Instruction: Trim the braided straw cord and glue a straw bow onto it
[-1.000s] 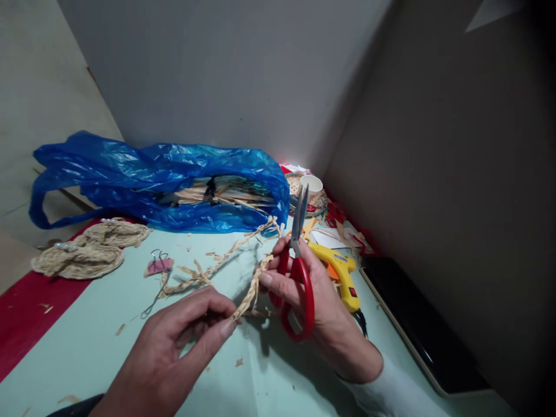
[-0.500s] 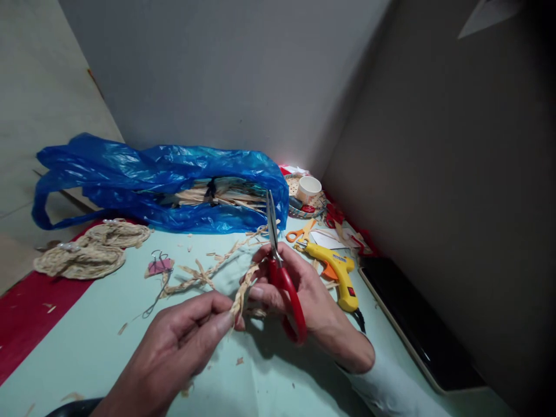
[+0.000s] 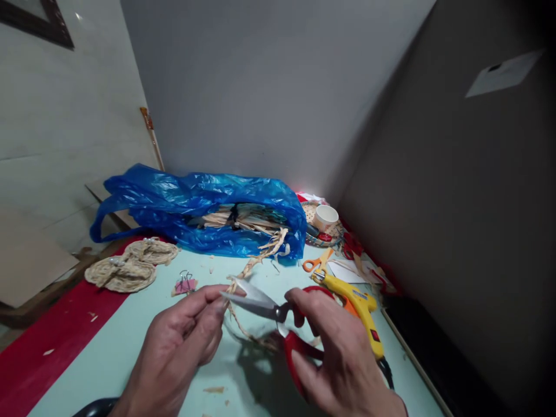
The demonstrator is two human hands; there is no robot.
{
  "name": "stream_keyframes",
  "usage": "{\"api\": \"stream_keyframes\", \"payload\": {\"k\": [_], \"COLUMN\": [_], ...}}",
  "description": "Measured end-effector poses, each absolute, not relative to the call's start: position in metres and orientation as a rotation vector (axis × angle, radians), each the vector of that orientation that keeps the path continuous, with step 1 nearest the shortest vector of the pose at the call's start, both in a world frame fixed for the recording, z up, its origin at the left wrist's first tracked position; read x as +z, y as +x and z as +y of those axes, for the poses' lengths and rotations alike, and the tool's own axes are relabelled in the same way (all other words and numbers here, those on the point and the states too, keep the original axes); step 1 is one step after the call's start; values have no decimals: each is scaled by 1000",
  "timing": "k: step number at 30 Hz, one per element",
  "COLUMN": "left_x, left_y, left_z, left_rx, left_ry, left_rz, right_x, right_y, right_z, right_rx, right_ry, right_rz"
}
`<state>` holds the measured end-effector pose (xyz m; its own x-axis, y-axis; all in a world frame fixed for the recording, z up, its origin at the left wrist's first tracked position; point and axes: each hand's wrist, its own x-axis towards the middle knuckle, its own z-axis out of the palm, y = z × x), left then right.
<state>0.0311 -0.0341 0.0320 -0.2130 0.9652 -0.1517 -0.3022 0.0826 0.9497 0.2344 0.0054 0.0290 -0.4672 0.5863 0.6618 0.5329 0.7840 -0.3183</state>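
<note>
My left hand (image 3: pixel 185 336) pinches a braided straw cord (image 3: pixel 251 265) between thumb and fingertips. One end of the cord rises toward the blue bag and frays at its tip, while another part hangs down below the hand. My right hand (image 3: pixel 336 347) is closed around the red handles of a pair of scissors (image 3: pixel 260 304). The scissor blades are spread and point left, with the cord between them close to my left fingertips.
Behind my hands lies a blue plastic bag (image 3: pixel 174 197) with dry straw (image 3: pixel 256 220) inside. Woven straw pieces (image 3: pixel 121 275) and a pink binder clip (image 3: pixel 185 285) are at left. A yellow glue gun (image 3: pixel 354 298), orange scissors (image 3: pixel 310 264), a basket (image 3: pixel 310 214) and a cup (image 3: pixel 325 216) stand right.
The scissors have turned from pointing up with blades closed to pointing left with blades apart, around the cord. My right hand now grips their handles and has let go of the braid. The view has shifted.
</note>
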Motion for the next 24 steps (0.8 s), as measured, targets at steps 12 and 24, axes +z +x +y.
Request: {"api": "stream_keyframes", "payload": {"k": [12, 24], "left_x": [32, 35], "left_y": [31, 33], "left_z": [-42, -44], "left_rx": [1596, 1559], "left_ry": [843, 841], "left_rz": [1240, 1257], "right_x": [22, 20], "right_y": [244, 246], "right_z": [15, 14], "right_rx": [-233, -337], "right_ry": [-771, -757], "right_rz": [-2210, -2200]}}
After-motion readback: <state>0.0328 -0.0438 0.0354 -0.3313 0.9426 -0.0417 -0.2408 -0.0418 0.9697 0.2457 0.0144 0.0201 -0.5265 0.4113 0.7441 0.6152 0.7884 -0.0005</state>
